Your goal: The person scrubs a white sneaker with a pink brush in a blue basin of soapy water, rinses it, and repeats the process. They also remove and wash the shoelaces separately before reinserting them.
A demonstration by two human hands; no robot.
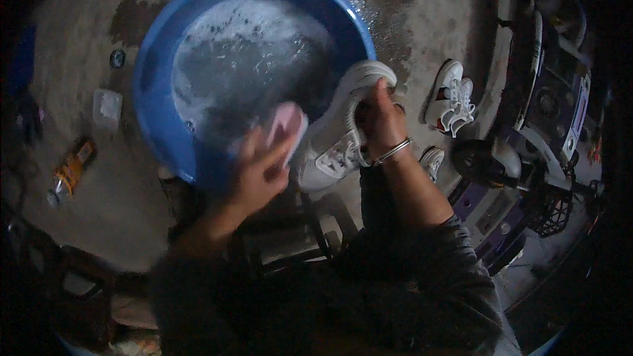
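My left hand (258, 177) is closed round a pink scrub brush (288, 124), slightly smeared by motion; its bristles cannot be made out. In my right hand (385, 124) is a white lace-up sneaker (335, 153), gripped near its heel with the toe pointing down toward me. A bracelet circles that wrist. The brush is just left of the sneaker, and a narrow gap seems to part them. Both are over the near right rim of a large blue tub (146, 86). Grey, foamy water (244, 59) fills the tub's lower part.
A pair of white sneakers (452, 99) stands on the floor at right, with another shoe (432, 160) nearer. Farther right is a parked scooter or cycle with a black basket (552, 214). At left lie a yellow-orange packet (76, 161) and a white container (107, 107).
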